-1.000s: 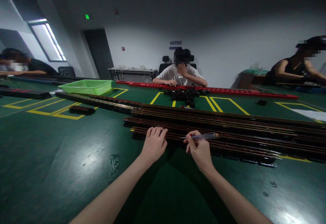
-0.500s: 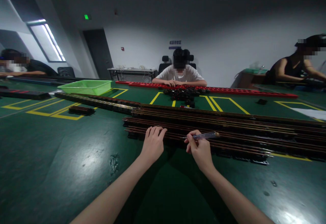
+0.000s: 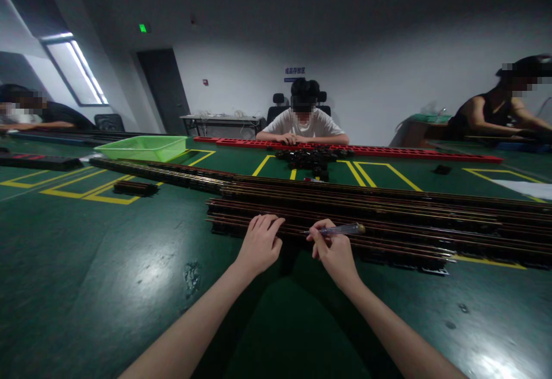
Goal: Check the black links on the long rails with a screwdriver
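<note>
Several long dark strips with thin copper-coloured rails lie side by side across the green table. My left hand is on the nearest strip, its fingers bent over the top and its thumb at the near side. In my right hand is a slim screwdriver with a clear handle and a brownish end cap. Its shaft points left, and the tip is close to the near strip's rails. Whether the tip touches them I cannot tell. Under my fingers, part of the strip is hidden.
Beyond the strips stand a light green basket and a pile of small black parts. A long red slotted rail runs behind them. A short dark strip piece lies left. Another person sits opposite; others sit at both sides.
My right hand and the screwdriver have shifted slightly left along the near strip. My left hand stays in almost the same place. The whole view has drifted a little.
</note>
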Motion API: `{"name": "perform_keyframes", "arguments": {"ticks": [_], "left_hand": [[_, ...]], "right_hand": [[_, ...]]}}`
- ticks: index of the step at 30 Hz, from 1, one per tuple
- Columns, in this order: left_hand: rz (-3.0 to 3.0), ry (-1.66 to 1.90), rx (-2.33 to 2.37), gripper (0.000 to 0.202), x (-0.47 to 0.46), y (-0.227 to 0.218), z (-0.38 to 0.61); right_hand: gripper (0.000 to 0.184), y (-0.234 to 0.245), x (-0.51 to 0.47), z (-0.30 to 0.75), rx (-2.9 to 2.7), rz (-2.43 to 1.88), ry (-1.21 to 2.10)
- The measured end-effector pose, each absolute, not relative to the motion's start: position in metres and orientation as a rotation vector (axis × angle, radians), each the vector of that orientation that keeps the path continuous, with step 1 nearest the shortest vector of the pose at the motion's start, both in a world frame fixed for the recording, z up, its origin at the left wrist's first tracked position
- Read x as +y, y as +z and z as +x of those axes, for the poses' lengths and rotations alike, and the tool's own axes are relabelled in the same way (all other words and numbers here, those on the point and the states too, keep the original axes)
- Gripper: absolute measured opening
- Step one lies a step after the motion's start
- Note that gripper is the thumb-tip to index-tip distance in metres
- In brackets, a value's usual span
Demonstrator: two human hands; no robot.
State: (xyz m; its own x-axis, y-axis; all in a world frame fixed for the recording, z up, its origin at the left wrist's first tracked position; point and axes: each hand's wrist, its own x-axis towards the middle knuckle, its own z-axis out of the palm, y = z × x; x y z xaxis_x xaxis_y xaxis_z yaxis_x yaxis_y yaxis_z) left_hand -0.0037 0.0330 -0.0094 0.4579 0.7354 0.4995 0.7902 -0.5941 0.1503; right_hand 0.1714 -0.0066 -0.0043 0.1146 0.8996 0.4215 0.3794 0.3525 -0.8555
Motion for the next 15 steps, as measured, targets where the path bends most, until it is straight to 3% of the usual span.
{"name": "perform_keyframes", "arguments": {"ticks": [15], "left_hand": [[-2.579, -0.758, -1.386, 0.034, 0.0355, -0.0144, -0.0028]], "right_hand": [[0.023, -0.0053, -0.0064, 0.1701, -1.466, -1.232, 0.575]]}}
